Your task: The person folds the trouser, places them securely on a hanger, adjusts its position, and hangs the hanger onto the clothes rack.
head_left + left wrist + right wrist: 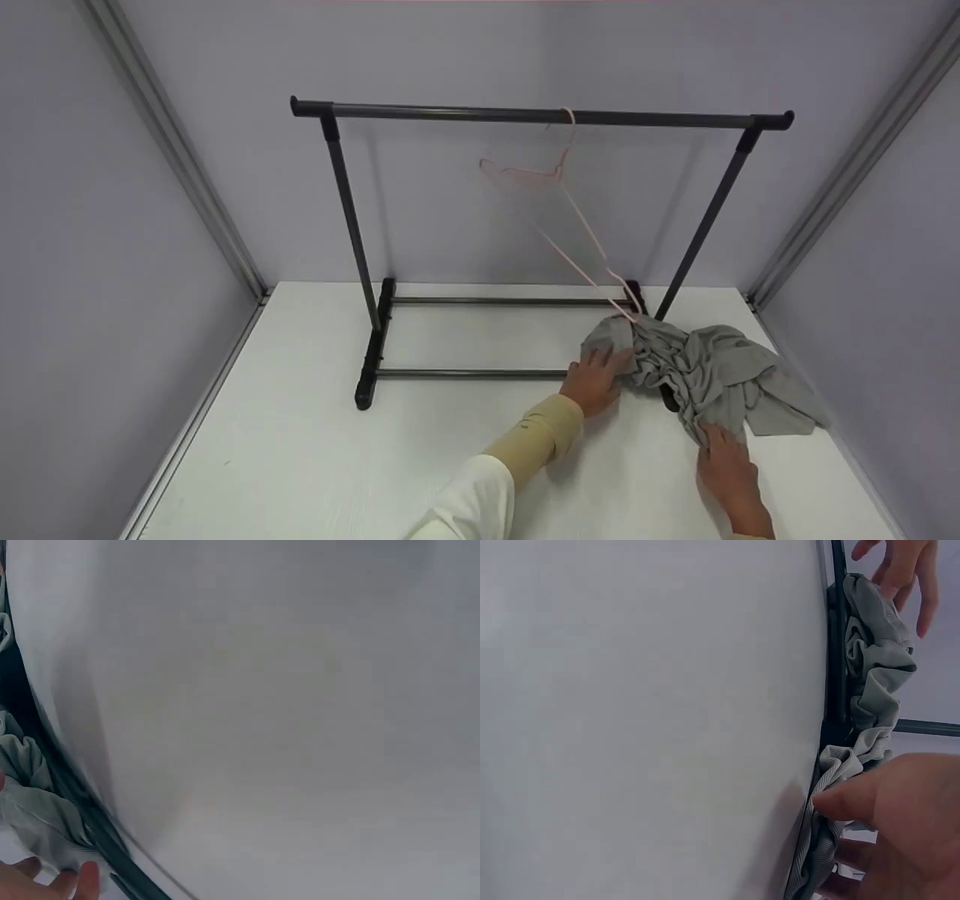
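Two hands point(595, 384) point(727, 469) touch grey cloth point(720, 371) — right table edge point(860, 480) near.

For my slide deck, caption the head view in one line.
Both hands touch a crumpled grey cloth while a pink hanger hangs from a dark rack.

Pale grey-lilac walls point(450, 45) on three sides, metal strips point(180, 154) in corners, white tabletop point(300, 435), faint shadows

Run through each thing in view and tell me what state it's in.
Clothes rack: standing upright.
Grey cloth: crumpled, bunched in folds.
Pink hanger: hooked over the rack, tilted, lower end at the cloth.
Left hand: touching the cloth.
Right hand: pinching the cloth.
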`<state>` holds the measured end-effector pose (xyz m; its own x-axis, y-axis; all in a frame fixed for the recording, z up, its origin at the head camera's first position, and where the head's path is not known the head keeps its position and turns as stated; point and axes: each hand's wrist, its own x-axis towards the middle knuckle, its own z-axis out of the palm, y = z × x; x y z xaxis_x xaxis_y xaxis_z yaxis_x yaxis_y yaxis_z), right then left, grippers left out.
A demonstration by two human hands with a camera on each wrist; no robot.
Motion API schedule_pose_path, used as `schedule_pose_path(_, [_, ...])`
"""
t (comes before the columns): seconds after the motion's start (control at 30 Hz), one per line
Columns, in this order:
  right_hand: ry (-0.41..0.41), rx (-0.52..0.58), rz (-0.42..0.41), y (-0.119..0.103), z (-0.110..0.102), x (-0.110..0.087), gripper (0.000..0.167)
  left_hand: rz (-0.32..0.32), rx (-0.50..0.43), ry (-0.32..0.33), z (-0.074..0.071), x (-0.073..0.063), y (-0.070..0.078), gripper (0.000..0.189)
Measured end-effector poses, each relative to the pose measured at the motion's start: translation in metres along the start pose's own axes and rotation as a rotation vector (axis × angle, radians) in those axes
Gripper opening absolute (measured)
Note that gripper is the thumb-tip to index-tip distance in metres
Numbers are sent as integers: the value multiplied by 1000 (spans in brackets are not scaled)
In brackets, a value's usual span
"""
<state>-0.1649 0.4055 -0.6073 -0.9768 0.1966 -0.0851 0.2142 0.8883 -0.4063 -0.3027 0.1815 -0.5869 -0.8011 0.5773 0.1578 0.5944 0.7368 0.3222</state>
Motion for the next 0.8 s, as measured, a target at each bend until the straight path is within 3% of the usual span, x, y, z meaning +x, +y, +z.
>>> schedule_pose_path(0.3, [5,1,26,-9,3,-10,40,-8,73,3,14,17,5,66])
schedule_pose_path(0.5, [6,31,39,-10,2,-10,38,23,172,45,10,21,9,45])
schedule_pose_path(0.6, [22,49,44,-11,3,-10,36,0,143,52,8,18,10,38])
schedule_pose_path(0.8, [89,53,30,-14,7,-10,33,-88,45,7,5,11,8,34])
